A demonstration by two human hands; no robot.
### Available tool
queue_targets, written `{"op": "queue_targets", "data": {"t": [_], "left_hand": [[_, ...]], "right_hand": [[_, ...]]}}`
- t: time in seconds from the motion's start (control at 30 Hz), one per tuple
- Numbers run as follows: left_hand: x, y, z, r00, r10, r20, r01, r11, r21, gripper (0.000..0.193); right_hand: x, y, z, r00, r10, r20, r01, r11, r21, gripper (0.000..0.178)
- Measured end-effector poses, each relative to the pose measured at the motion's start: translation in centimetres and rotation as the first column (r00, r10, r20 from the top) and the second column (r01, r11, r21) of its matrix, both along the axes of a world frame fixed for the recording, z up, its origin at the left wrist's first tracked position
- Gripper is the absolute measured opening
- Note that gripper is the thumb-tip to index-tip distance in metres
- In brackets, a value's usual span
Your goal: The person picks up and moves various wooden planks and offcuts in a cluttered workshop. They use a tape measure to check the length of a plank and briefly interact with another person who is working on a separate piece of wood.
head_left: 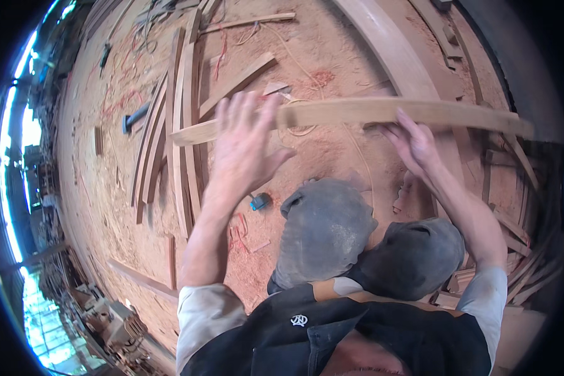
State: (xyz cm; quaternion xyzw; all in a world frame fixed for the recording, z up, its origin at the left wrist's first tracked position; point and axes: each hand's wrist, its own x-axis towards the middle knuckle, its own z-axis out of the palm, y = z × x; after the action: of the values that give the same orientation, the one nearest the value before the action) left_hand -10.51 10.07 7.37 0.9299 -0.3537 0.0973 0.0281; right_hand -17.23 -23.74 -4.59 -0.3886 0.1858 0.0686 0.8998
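Observation:
A long, slightly curved wooden board [338, 111] runs crosswise in front of me, raised above the floor. My left hand [243, 141] is open over its left part, fingers stretched and thumb apart. Whether the palm presses on the wood or hovers just above it, I cannot tell. Further along, my right hand [412, 141] grips the board's near edge, one digit on the face and the other fingers curled below. The board's right end is blurred.
Long wooden strips [185, 125] lie on the sawdust-covered floor at left. A wide plank [391, 47] slants behind the board. Between my knees and left forearm sits a small blue-and-black object [260, 201]. A thin cord [357, 147] crosses the floor. Scrap wood [526, 279] piles up at right.

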Motion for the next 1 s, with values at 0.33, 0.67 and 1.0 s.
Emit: {"op": "queue_targets", "data": {"t": [0.33,0.67,1.0], "left_hand": [[10.0,12.9,-12.3,0.832,0.161,-0.531,-0.393,0.846,-0.359,0.066],[11.5,16.6,-16.7,0.743,0.517,-0.425,-0.436,0.856,0.279,0.062],[16.9,10.2,-15.2,0.928,0.096,-0.36,-0.029,0.982,0.189,0.054]], "right_hand": [[3.5,-0.8,9.0,0.789,0.578,0.21,-0.165,0.528,-0.833,0.061],[-33.1,-28.4,4.6,0.577,-0.811,0.096,-0.486,-0.436,-0.757,0.065],[-60.2,-30.9,3.4,-0.113,-0.929,-0.351,-0.615,0.343,-0.71,0.053]]}}
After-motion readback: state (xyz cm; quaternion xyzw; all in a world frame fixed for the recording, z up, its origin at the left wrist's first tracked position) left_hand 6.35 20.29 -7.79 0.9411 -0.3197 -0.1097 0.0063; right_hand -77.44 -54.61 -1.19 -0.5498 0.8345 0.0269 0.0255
